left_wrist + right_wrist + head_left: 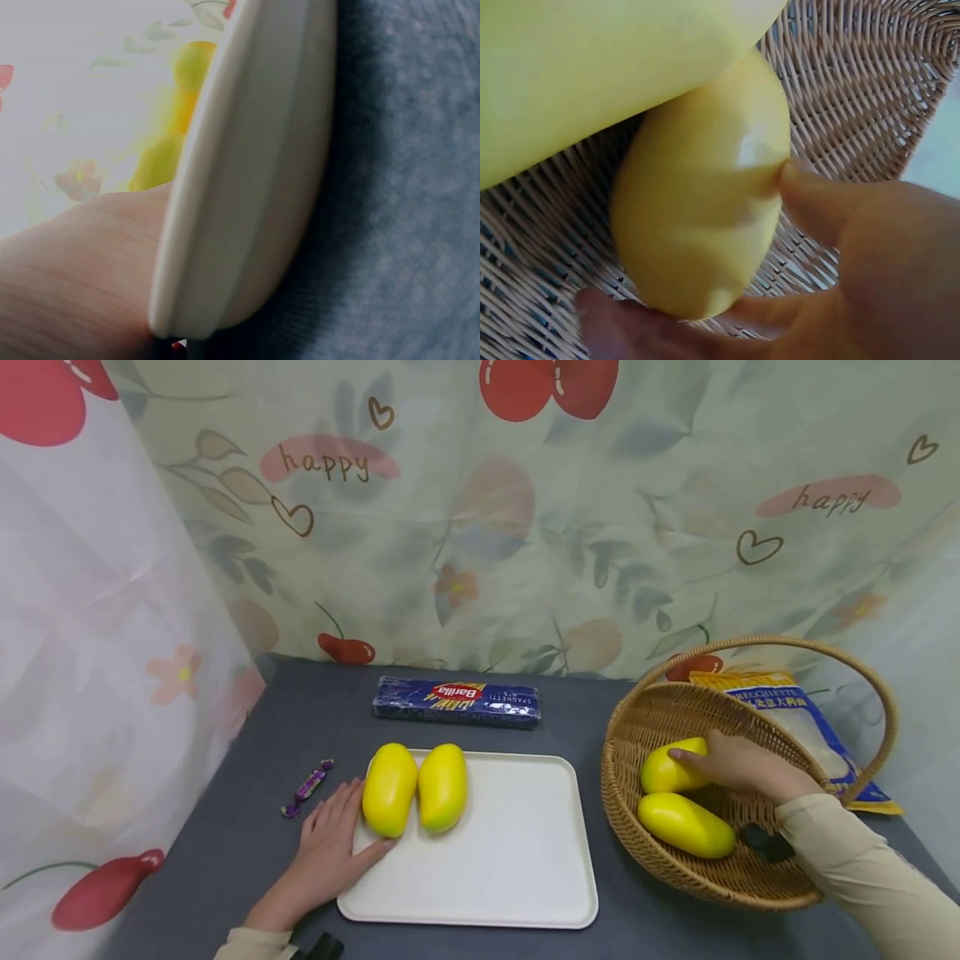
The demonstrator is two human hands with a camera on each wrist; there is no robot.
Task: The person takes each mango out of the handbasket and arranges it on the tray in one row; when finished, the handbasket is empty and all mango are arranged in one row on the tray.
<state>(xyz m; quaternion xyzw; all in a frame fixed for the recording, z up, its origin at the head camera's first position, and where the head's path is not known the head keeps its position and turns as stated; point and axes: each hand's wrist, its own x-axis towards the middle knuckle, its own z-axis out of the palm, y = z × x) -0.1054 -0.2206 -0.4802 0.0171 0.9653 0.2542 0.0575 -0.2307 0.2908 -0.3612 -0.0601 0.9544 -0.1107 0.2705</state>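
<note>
In the basket [622, 802], a brown wicker one with a tall handle, my right hand [742, 764] holds the upper yellow mango [671, 766]. In the right wrist view, thumb and fingers [817, 199] lie on either side of that mango [697, 195]. A second mango [686, 825] lies just below it. My left hand [330, 839] rests at the left rim of the white tray [517, 852], fingers extended beside a mango [390, 789] and thumb near its lower end. Another mango [442, 787] lies alongside on the tray.
A blue spaghetti pack [456, 702] lies behind the tray. Left of the tray is a purple wrapped candy [307, 789]. A blue and yellow pasta bag [817, 727] leans behind the basket. Printed cloth [480, 585] hangs along the table's back.
</note>
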